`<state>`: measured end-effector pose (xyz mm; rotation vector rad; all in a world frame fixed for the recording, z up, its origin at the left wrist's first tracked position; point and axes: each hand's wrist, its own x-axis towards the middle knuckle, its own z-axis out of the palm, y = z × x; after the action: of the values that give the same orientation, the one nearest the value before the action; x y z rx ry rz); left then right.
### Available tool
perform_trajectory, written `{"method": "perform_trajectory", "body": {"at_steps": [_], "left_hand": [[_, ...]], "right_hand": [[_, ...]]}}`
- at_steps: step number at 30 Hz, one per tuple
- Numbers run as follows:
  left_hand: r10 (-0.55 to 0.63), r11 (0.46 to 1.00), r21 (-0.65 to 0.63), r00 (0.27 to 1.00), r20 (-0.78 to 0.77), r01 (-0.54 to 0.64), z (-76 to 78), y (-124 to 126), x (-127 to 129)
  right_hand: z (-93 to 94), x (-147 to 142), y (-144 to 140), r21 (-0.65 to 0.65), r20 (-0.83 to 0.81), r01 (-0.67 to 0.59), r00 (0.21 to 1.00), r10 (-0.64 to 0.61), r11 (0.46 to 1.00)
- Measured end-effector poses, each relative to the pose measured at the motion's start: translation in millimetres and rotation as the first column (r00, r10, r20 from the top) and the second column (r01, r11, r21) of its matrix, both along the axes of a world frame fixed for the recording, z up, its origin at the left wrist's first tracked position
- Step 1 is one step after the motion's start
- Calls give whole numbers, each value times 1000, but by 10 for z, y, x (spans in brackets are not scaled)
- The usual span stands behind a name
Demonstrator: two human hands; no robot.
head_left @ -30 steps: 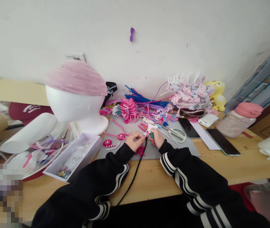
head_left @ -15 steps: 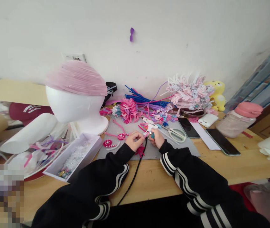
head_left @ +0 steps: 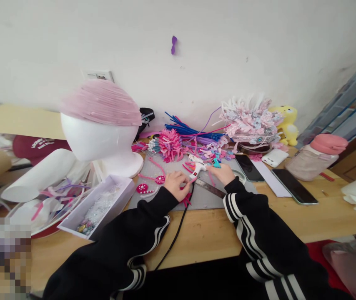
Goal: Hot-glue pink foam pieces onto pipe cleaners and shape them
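Observation:
My left hand (head_left: 174,183) rests on the grey mat (head_left: 246,196) and pinches a pink pipe-cleaner piece (head_left: 185,197). My right hand (head_left: 224,173) lies further right on the mat, fingers stretched toward small teal and pink flower pieces (head_left: 216,162), covering most of the white scissors (head_left: 242,176). The white glue gun (head_left: 196,166) lies on the mat between my hands, untouched, with its black cord (head_left: 178,229) trailing to the table's front edge. A metal ruler (head_left: 211,189) lies below my right hand.
A white foam head (head_left: 96,141) with a pink cap stands at the left, and a white box of beads (head_left: 98,208) sits in front of it. Pipe cleaners (head_left: 184,131), a flowered headpiece (head_left: 249,118), two phones (head_left: 293,185), a power bank (head_left: 274,158) and a pink-lidded bottle (head_left: 317,158) fill the back and right.
My right hand let go of the glue gun and moved right and slightly away, uncovering the ruler. My left hand stayed in place with the pink piece.

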<state>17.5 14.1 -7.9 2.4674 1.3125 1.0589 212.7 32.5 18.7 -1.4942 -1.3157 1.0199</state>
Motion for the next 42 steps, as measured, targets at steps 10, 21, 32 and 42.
{"method": "perform_trajectory", "body": {"at_steps": [10,21,32,42], "left_hand": [[85,995,72,920,-382,-62,76,-78,-41],[91,996,6,992,-93,-90,47,-61,12],[36,999,-1,996,-84,-37,-5,-35,23],[-45,999,3,998,-39,45,24,-45,-1]], "right_hand": [[-127,97,45,-176,800,-14,580,152,984],[-101,-340,-112,-5,-128,-157,979,155,988],[-140,-538,-193,-74,-448,-116,891,71,990],[-131,-479,-153,-333,-458,-193,889,21,923]]}}
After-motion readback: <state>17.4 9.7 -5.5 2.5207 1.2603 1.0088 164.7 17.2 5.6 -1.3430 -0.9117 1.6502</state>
